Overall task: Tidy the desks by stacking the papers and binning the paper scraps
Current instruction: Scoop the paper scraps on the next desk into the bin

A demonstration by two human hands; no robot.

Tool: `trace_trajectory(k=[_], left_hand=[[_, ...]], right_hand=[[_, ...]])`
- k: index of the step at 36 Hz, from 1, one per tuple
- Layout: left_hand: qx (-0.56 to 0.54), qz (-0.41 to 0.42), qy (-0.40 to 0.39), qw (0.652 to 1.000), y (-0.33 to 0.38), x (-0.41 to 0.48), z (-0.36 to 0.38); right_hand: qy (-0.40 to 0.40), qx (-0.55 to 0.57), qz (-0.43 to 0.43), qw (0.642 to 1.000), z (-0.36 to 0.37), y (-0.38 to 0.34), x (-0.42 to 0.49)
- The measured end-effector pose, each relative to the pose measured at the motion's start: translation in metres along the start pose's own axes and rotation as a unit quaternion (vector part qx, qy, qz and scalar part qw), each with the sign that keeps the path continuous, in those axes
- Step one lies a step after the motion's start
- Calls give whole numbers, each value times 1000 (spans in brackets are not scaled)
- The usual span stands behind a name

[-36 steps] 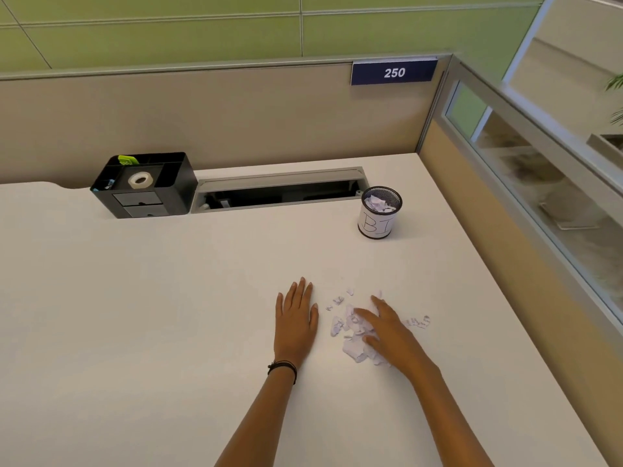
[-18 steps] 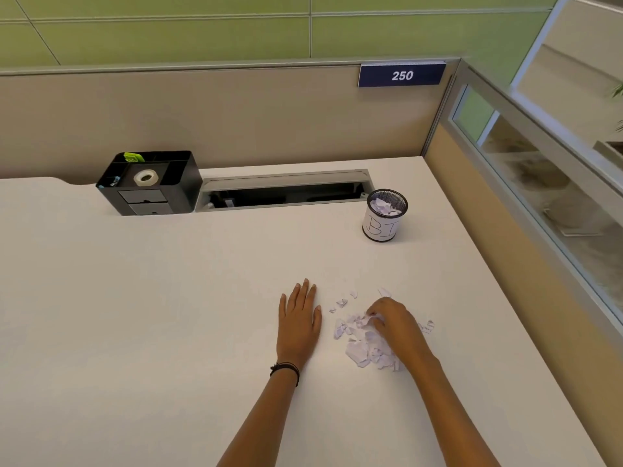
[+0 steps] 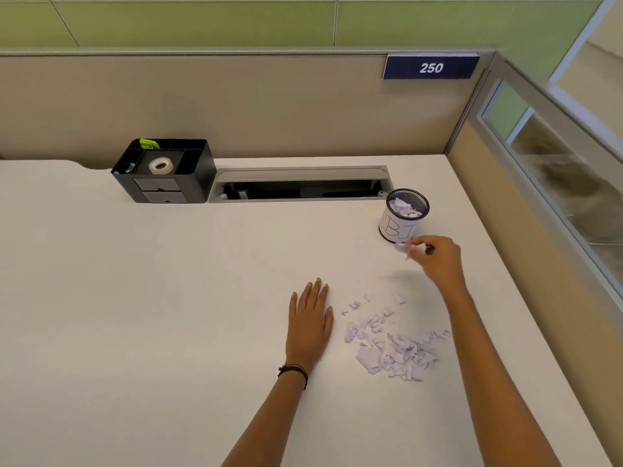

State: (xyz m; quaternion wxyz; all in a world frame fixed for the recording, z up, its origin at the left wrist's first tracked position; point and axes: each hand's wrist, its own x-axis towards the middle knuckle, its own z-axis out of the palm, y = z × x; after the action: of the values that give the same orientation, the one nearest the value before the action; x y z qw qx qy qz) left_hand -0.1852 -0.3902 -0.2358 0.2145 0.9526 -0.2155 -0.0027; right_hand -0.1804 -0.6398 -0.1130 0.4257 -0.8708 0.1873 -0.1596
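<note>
Right grip: my right grip (image 3: 438,261) is pinched tight on a small white scrap of torn paper (image 3: 405,248). It holds the scrap up off the table.
Left grip: my left grip (image 3: 310,326) lies flat and open on the wide white table (image 3: 168,298). It holds nothing.
Bin: the small round black mesh cup with a white paper band marked "BI" (image 3: 403,222) stands upright near the back right of the table. There are white scraps in it already.
Which way: the bin is just past my right grip and a little to the left. The held scrap shows right in front of the bin's side, lower than its rim. I cannot tell if it touches the bin.
Bin's long line: it stands tall with its mouth up. So I think the scrap must go up, over the rim, then drop in.
Nearer grip: the right one is just beside the bin. The left one is well apart from it.
Pile: the loose heap of torn white paper bits (image 3: 394,350) lies on the table between my two arms. It is just right of my left grip and closer to me than the bin.
Left to do: I think many more trips, as the heap is big.
</note>
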Motion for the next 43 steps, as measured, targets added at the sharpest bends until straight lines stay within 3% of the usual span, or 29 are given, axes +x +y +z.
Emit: trace_trajectory(k=[9,18,24,34,38,43], left_hand=[[18,0,3,1000,-2,1,4],[21,0,5,1000,-2,0,3],[17,0,3,1000,-2,0,3],[19,-1,5,1000,-2,0,3],[10,-2,6,1000,-3,0,3],[2,-3,6,1000,-2,0,2]], right_hand=[[55,-43,-8,998,-10,-7,75],[-1,-121,10,993,-1,-13,112],[-22,-98,20,995,0,-14,115],[64,4,-128,990,-7,-13,48],[27,16,-87,996,6,11,14],[-91,-91,-31,991,27,51,-23]])
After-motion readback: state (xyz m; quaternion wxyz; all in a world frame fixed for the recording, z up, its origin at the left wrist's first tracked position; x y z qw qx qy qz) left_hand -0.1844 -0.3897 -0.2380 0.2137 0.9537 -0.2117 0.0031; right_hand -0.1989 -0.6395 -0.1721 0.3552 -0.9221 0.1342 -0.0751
